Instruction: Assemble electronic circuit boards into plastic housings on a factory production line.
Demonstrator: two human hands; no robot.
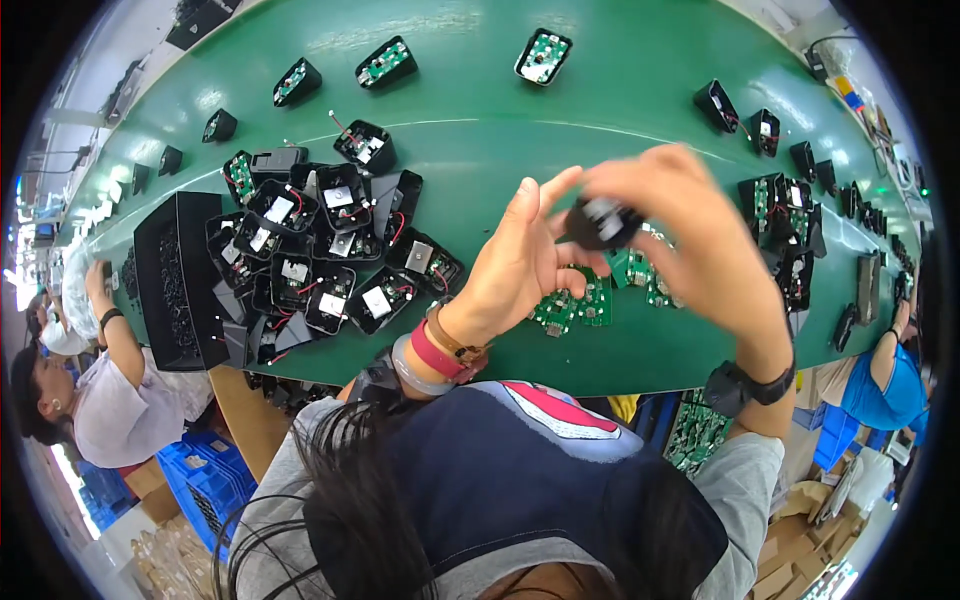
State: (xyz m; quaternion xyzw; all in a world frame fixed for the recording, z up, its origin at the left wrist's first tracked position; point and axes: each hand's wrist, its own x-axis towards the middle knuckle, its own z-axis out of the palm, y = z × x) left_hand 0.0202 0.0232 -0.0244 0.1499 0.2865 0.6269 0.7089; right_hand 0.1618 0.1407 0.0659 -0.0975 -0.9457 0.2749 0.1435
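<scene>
Black shell point(600, 222): held between both hands above the belt, centre of view.
Left hand point(520, 262): fingers pinch the shell's left side.
Right hand point(690, 235): curled over its right side.
Green boards point(590, 295): on the belt point(480, 120) just under the hands.
Shell pile point(320, 250): at 9 o'clock.

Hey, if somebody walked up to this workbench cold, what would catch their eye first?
First, the two raised hands at centre: the left hand and right hand together hold a small black housing above the green belt. Next, the heap of open black shells to their left, beside a black bin. Green circuit boards lie just under the hands.
</scene>
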